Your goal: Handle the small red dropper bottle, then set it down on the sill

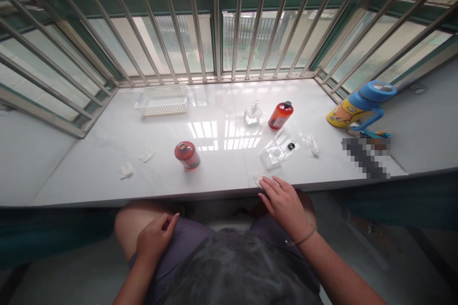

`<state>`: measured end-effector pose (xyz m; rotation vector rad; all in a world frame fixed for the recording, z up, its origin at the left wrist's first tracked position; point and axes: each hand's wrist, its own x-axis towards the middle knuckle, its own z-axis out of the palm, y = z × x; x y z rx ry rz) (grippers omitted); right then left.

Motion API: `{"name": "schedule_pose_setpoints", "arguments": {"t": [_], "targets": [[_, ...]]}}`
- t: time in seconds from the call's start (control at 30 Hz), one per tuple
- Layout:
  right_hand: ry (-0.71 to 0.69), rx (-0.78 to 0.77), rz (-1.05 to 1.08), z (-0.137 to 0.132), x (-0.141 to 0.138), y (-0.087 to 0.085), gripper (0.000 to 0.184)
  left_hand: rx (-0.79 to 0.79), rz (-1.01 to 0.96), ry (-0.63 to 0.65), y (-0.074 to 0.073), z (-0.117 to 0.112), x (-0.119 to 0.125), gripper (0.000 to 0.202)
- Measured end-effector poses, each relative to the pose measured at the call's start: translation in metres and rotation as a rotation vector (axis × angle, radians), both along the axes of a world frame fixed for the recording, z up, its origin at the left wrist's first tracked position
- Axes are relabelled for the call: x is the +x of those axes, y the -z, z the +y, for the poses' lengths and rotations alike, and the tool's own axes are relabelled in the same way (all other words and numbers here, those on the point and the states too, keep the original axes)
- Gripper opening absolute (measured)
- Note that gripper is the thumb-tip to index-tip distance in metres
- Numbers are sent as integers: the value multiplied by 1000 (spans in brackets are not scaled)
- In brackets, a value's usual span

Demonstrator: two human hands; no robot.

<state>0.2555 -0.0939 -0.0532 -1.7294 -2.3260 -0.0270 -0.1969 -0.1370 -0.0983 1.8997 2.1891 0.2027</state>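
Note:
My right hand (284, 205) reaches over the table's front edge. Its fingers are stretched out and apart, and the fingertips touch a small crumpled white tissue (257, 180) lying there. My left hand (155, 238) rests on my thigh, its fingers curled in and nothing visible in them. Just beyond my right hand sits a clear square glass bottle (274, 156) without a cap, with a small black cap (291, 146) behind it. A red-brown bottle (187, 155) without a cap stands left of centre. Another red bottle (281, 115) with a black cap stands farther back, beside a clear pump bottle (253, 113).
A white perforated basket (162, 101) stands at the back left. Crumpled tissues (126, 170) lie at the left, and a crumpled white piece (312, 145) lies at the right. A blue and yellow flask (361, 105) stands by the right wall. Metal bars (216, 33) line the window behind the white table.

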Motion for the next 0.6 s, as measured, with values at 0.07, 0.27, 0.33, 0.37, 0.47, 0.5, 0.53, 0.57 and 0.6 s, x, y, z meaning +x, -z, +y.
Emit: {"name": "schedule_pose_setpoints", "arguments": {"t": [0.07,0.27,0.33,0.37,0.47,0.5,0.53,0.57,0.6], "targets": [[46,14,-12,-1,10,1,40,-2,-4,-6,-3,0,2,43],[169,54,-88,-1,43,2,37,-4,-13,-4,-6,0,4,41],[234,59,-118,0,58,1,36,-8,-14,-2,-4,0,2,41],[274,62,-132,0,65,1,36,-12,-15,-4,-3,0,1,41],[374,82,-149,1,81,0,37,-30,-22,-16,1,1,-1,40],[386,89,-145,2,84,0,37,-33,-24,-18,2,1,-1,39],[388,96,-138,2,85,0,38,-33,-23,-19,2,1,-1,38],[379,102,-128,2,84,0,38,-29,-20,-19,2,1,-1,38],[365,106,-118,3,83,0,38,-24,-16,-18,1,1,0,37]]}}
